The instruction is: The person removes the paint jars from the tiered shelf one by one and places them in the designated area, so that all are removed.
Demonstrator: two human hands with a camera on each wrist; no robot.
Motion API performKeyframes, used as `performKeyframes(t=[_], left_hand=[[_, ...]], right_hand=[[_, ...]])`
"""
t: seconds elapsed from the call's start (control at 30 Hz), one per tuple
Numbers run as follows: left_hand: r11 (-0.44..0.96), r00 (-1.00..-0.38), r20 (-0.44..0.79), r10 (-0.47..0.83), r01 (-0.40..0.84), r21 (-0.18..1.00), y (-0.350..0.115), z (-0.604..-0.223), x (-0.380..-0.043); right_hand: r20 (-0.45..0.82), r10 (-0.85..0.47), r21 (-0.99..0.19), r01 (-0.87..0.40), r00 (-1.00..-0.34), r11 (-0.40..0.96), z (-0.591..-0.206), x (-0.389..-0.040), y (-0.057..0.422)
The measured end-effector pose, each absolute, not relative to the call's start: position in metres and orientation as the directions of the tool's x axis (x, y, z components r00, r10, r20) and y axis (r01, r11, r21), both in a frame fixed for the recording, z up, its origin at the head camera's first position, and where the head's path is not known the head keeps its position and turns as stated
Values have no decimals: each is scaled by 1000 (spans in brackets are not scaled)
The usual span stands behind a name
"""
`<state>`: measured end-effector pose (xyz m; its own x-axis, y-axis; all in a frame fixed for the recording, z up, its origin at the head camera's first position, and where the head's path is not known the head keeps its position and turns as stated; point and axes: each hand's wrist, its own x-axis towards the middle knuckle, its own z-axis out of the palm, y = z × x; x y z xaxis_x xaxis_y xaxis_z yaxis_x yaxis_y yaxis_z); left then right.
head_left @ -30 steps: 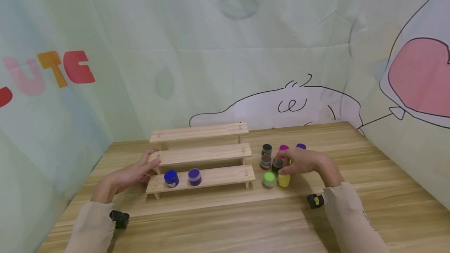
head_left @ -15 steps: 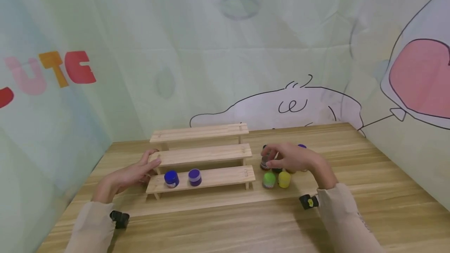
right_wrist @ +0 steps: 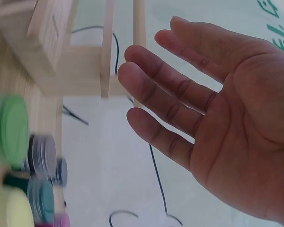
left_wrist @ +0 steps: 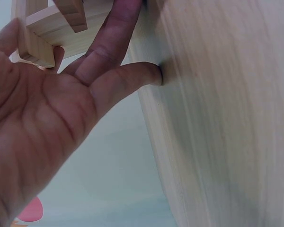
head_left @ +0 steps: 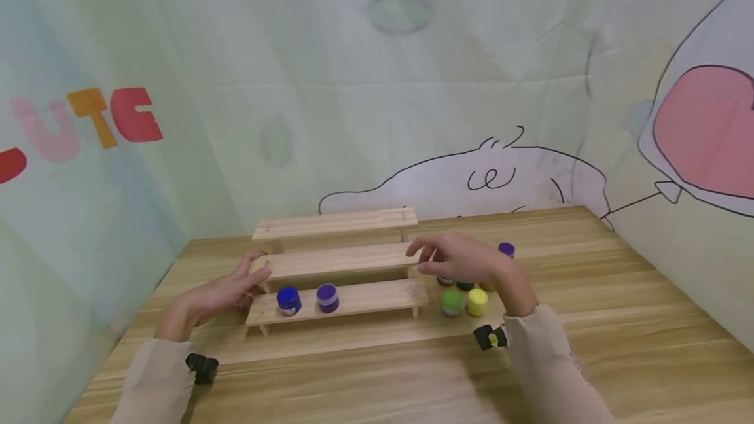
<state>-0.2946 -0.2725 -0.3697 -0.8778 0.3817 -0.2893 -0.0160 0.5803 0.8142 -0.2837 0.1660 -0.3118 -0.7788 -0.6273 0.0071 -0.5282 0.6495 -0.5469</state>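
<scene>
A three-tier wooden display riser (head_left: 341,260) stands on the table. My left hand (head_left: 226,286) holds the left end of its middle tier, thumb at the front edge and a finger behind. In the left wrist view, the wooden end piece (left_wrist: 35,47) sits between thumb and finger, and other fingers reach down to the tabletop. On the lowest tier are a blue paint jar (head_left: 288,301) and a purple paint jar (head_left: 327,298). My right hand (head_left: 465,257) hovers by the riser's right end, its palm bare and fingers loosely bent in the right wrist view.
Right of the riser, a green jar (head_left: 452,302) and a yellow jar (head_left: 477,301) stand in front of several darker jars, partly hidden by the right hand. A purple-lidded jar (head_left: 506,250) is farther back. A printed curtain (head_left: 377,103) hangs behind the table.
My right hand has moved left from over the jars to the right end of the riser, carrying nothing. The left hand keeps its place on the riser.
</scene>
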Motion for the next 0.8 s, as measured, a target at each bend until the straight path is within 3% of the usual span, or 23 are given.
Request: performKeyframes(t=[0.23,0.8], left_hand=[[570,-876,-275,397,0,821,-273,-370,-295],[568,-878,-275,392,-4,823,-275,-370,-295]], right_hand=[[42,-669,-506,-593,-742,626,-315,-288,137],[174,-709,-541,-667,-684,512,-343,-291,79]])
